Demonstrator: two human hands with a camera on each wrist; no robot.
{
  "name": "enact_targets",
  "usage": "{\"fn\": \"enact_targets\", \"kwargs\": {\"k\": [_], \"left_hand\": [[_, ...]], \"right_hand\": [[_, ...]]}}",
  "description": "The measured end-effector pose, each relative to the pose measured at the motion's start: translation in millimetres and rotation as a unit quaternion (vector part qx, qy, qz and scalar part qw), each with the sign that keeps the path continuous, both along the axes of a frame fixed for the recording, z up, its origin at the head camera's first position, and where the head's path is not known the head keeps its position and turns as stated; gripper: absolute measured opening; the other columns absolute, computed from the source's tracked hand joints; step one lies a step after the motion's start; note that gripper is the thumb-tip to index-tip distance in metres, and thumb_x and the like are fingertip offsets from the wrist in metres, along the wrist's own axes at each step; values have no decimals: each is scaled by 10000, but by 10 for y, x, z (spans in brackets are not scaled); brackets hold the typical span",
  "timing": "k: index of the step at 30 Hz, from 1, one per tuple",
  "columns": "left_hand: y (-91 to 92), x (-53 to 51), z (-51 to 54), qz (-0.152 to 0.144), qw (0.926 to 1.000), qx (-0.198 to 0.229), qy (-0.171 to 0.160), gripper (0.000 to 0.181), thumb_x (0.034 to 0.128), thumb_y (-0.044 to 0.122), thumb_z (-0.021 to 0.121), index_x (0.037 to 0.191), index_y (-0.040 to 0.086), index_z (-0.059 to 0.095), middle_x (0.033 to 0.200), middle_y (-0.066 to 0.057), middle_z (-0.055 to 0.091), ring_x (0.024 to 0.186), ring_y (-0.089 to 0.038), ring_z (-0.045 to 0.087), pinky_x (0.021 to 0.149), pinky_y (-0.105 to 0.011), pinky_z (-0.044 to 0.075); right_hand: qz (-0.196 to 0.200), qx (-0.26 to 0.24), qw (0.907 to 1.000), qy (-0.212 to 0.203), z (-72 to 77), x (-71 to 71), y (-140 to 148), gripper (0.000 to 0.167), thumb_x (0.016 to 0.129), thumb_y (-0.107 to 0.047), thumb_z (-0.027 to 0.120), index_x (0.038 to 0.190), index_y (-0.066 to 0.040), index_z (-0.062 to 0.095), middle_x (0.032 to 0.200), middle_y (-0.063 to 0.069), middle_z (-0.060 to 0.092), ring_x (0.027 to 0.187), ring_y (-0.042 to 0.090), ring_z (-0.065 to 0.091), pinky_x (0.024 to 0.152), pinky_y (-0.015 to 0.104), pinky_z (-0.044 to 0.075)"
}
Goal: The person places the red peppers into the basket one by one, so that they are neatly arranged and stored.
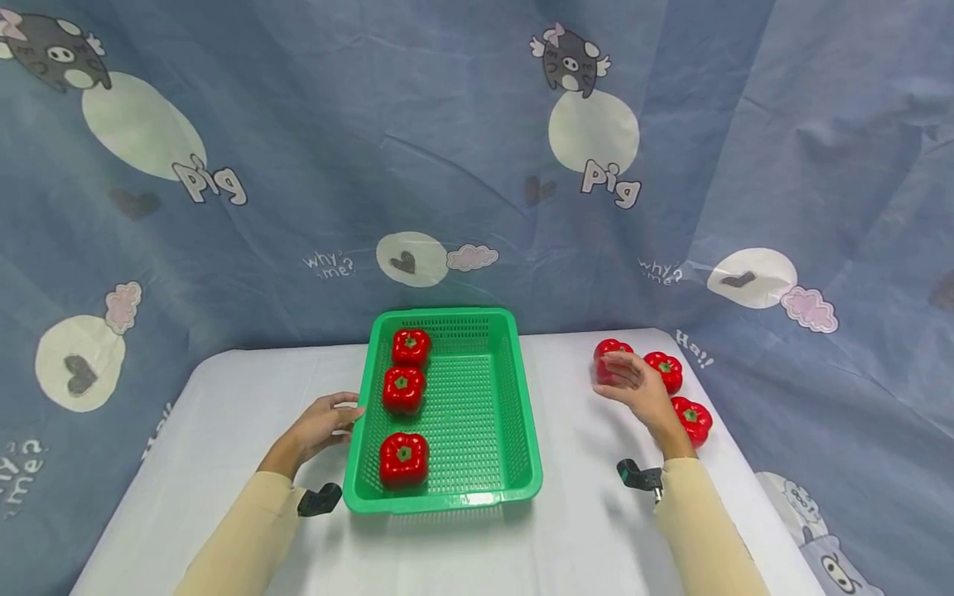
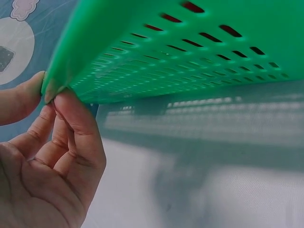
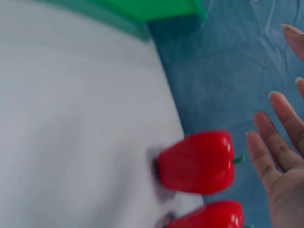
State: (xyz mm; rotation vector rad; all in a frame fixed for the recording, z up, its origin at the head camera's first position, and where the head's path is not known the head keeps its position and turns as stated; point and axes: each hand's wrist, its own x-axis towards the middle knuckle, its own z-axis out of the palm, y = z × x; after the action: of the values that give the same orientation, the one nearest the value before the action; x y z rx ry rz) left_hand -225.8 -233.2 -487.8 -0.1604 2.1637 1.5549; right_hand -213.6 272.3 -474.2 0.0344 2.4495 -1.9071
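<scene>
A green perforated basket [image 1: 465, 502] holds three red bell peppers along its left side, among them a front one [image 1: 404, 460]. The left hand [image 1: 325, 426] pinches the basket's left rim; in the left wrist view the thumb and fingers of that hand [image 2: 61, 156] meet on the green edge [image 2: 71, 52]. Over at the right, the right hand [image 1: 643, 392] is above the table beside a red pepper [image 1: 613, 348], partly covering it. In the right wrist view the fingers of this hand [image 3: 285, 156] are spread, holding nothing, with a pepper [image 3: 197, 162] near them.
Two more red peppers, one behind [image 1: 664, 372] and one nearer [image 1: 692, 420], lie by the right edge of the white table [image 1: 574, 530]. A blue patterned cloth [image 1: 477, 165] hangs behind the table. Both wrists wear black straps with small devices.
</scene>
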Motion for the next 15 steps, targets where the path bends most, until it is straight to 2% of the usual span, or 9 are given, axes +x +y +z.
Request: {"fn": "enact_targets", "kwargs": {"k": [6,8,15], "left_hand": [[-5,-1,32,-43,10000,-22,11,474,982,174,526,1374,-58,393,958,-39,689,856,-160,637,789,-376,528],[-4,1,33,-38,10000,-16,3,471,982,173,528,1371,-58,396,956,-34,691,855,-157,639,790,-376,528],[6,6,21,6,10000,-31,-73,486,978,182,537,1380,-49,392,944,-25,697,850,-157,636,780,-370,526]], "right_hand": [[-242,351,9988,257,-30,70,230,713,808,-185,794,1401,-50,423,1420,170,451,1341,324,393,1063,434,345],[-336,510,9975,351,-22,88,301,713,810,-166,791,1403,-35,417,1420,187,445,1335,344,391,1063,472,334],[-743,980,9920,278,8,184,556,729,821,-207,783,1421,-42,404,1431,201,421,1346,393,346,1060,584,309]]}}
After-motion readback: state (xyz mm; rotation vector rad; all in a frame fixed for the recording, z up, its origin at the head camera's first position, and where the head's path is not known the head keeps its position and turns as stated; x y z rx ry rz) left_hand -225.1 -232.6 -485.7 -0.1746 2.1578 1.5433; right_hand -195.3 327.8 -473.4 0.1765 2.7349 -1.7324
